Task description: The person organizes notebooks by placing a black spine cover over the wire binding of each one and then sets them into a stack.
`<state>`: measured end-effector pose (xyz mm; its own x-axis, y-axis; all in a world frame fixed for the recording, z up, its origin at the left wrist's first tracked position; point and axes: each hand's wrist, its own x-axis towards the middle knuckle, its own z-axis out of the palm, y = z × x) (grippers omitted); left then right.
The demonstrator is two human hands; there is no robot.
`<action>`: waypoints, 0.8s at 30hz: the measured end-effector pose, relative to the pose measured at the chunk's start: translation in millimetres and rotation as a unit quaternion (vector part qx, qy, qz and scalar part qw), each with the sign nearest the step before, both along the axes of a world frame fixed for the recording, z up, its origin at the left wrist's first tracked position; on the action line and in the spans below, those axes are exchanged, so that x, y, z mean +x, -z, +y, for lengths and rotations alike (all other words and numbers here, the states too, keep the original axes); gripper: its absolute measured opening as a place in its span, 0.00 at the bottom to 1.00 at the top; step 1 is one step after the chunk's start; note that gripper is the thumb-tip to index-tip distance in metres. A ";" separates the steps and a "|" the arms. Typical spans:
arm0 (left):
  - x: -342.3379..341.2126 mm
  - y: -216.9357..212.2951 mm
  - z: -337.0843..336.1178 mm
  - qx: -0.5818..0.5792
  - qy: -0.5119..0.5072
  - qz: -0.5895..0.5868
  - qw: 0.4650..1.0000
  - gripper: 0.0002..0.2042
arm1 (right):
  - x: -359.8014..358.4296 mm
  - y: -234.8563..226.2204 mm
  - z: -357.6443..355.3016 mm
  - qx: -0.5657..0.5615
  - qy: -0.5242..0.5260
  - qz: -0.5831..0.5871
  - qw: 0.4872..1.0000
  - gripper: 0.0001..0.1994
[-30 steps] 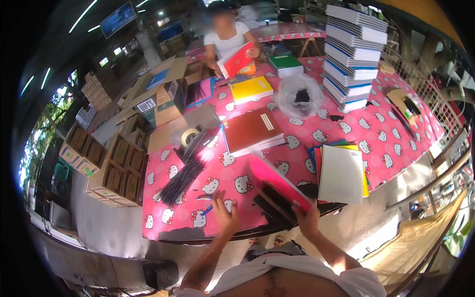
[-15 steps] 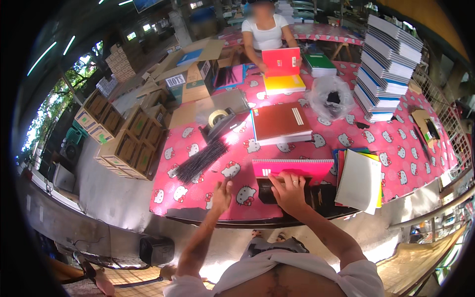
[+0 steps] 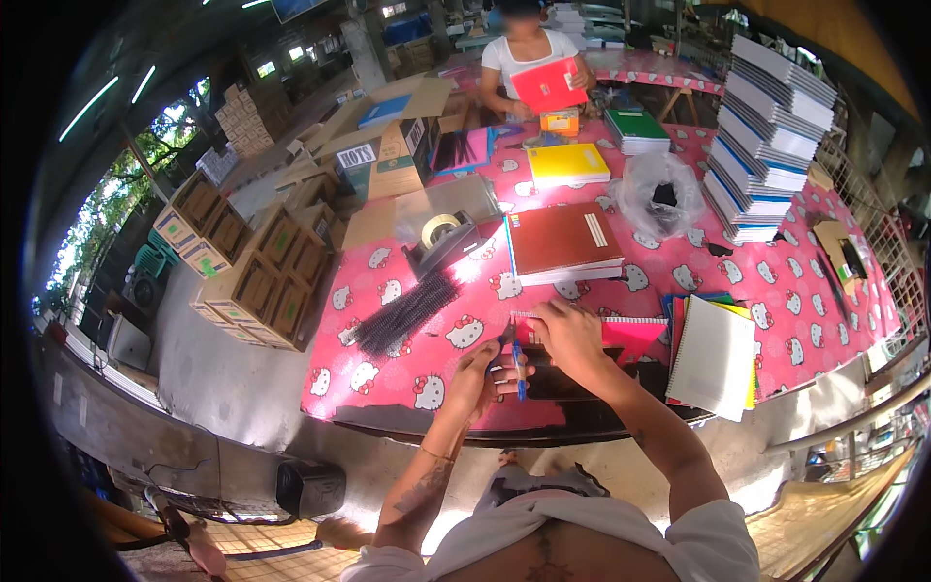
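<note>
My left hand (image 3: 477,386) is closed around blue-handled pliers (image 3: 521,374). Their dark jaws meet the left end of the spiral edge on a pink notebook (image 3: 632,335). My right hand (image 3: 572,337) grips that same spiral edge from above, a little to the right of the jaws, and hides part of the cover. Below the notebook is a dark stand (image 3: 561,385). A bundle of black plastic spiral coils (image 3: 407,312) lies left of my hands. Beyond them rests a stack of brown-covered notebooks (image 3: 562,241).
At right lie fanned notebooks, a white one (image 3: 716,357) on top. Behind stand a tall notebook stack (image 3: 771,145) and a plastic bag (image 3: 659,194). A tape dispenser (image 3: 446,241) sits past the coils. Across the pink-covered table (image 3: 456,373), another person holds a red notebook (image 3: 550,85).
My left hand has moved right and forward, bringing the pliers to the spiral's end. My right hand has shifted up onto the spiral edge. The other person has drawn the red notebook back.
</note>
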<state>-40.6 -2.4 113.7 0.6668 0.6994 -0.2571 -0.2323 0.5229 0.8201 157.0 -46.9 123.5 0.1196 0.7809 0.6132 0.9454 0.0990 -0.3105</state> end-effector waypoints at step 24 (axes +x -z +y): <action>-15.4 106.3 104.7 0.696 -0.063 0.344 0.627 0.16 | 217.9 6.7 -208.5 0.221 0.351 0.349 0.840 0.14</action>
